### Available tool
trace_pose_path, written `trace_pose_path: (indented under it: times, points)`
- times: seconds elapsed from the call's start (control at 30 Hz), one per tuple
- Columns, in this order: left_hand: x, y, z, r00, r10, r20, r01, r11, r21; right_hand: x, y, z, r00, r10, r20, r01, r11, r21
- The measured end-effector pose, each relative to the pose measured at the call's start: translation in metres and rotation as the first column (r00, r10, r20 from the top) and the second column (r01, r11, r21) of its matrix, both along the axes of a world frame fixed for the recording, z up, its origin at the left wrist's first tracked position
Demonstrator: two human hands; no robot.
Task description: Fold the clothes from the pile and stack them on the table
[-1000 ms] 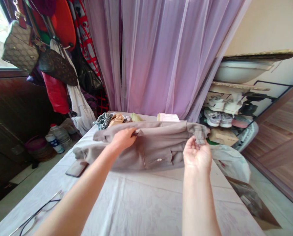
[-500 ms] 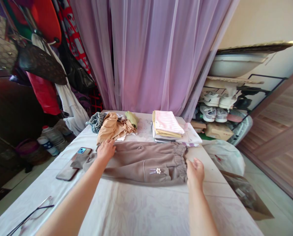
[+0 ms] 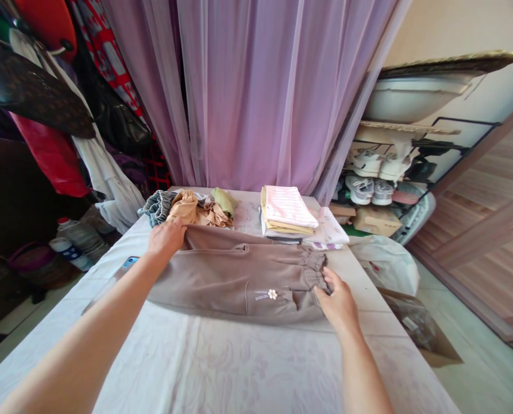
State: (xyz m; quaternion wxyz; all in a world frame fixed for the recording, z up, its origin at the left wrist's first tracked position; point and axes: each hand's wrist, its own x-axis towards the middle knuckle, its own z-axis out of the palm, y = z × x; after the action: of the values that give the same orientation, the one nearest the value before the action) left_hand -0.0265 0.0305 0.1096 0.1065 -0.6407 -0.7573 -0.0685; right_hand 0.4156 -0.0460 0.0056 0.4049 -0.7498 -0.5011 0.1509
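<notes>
Left hand (image 3: pixel 166 238) closed over the garment (image 3: pixel 213 282), pinching its far edge at the left end, the fingertips lost behind the cloth! Over to the right hand (image 3: pixel 337 299), at the other end: thumb and fingers parted, touching the gathered band (image 3: pixel 314 271). Whether cloth is caught between them, I can't tell. The garment, brown and broad, spans the space between both hands, above and on the table (image 3: pixel 247 368), and how much of its underside touches down is hidden. A small white flower (image 3: pixel 273 294) shows to the left of the right hand.

Look just beyond the left hand: a rumpled pile (image 3: pixel 182 208), tan, green and denim-blue, its separate pieces hard to sort out. Past the right hand, to its left, a folded stack (image 3: pixel 288 207) with pink stripes on top; the lower layers show only as edges.

Below and left of the left hand, the phone (image 3: pixel 130 262) is mostly covered by the forearm, just its blue camera corner peeking clear. Far up to the left of that hand, a dark bag (image 3: pixel 36 95) is cut off by the frame edge. Beyond the right hand, shoes (image 3: pixel 370 191) crowd a shadowy rack.
</notes>
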Motion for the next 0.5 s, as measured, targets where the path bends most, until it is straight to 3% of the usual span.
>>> trace_pose_path:
  times: [0.1,0.2,0.33,0.5]
  points:
    - [-0.011,0.014,0.020,0.994,0.099,0.054,-0.105,0.988,0.114,0.013,-0.001,0.001,0.999,-0.015,0.035,0.015,1.000,0.017]
    - [-0.018,0.021,0.016,0.992,0.069,0.105,-0.080,0.992,0.101,0.018,0.002,-0.008,0.999,0.015,0.029,-0.013,0.998,-0.062]
    - [-0.008,0.004,-0.024,0.986,-0.118,0.120,0.098,0.982,0.158,0.016,0.004,-0.025,1.000,0.009,0.012,-0.008,0.996,-0.087]
    - [0.015,-0.059,-0.074,0.925,-0.317,0.211,0.281,0.942,0.183,0.015,-0.001,-0.031,0.999,-0.035,0.000,0.035,0.999,-0.020]
